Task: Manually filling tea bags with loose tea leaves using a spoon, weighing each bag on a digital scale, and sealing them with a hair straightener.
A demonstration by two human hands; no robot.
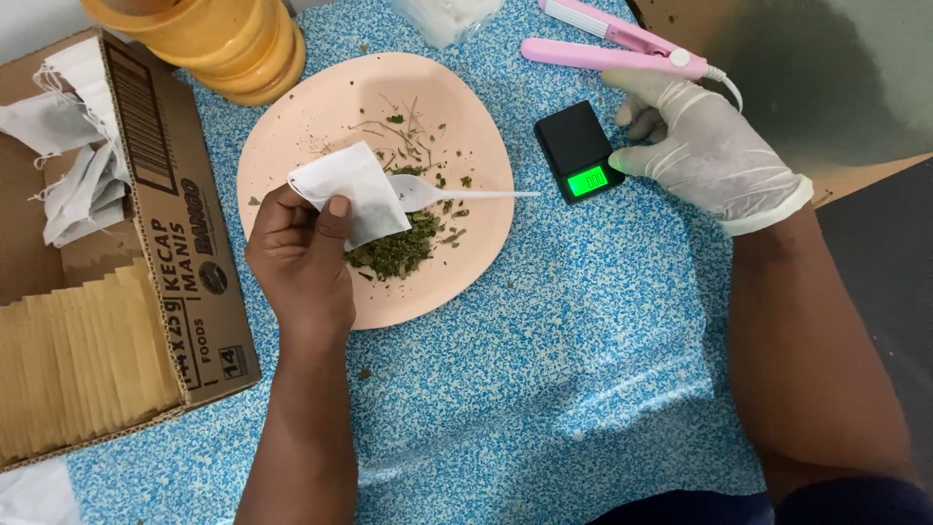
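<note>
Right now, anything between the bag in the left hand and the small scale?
Partly. The left hand holds the white tea bag over the pink plate. A white spoon lies across the plate, its handle pointing at the black scale. The gloved right hand touches the scale's right side.

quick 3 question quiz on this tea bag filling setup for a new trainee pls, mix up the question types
1. True or false: the right hand wears a white glove and touches the small black scale.
2. What does the bare left hand hold?
A. the white spoon
B. a white paper sachet
C. the pink sealer
3. Where does the white spoon lie?

Key
1. True; its fingers rest at the scale's lit green display.
2. B, the white paper sachet, held over the pink plate.
3. On the pink plate, its bowl beside the dried green leaves, with neither hand on it.
</note>
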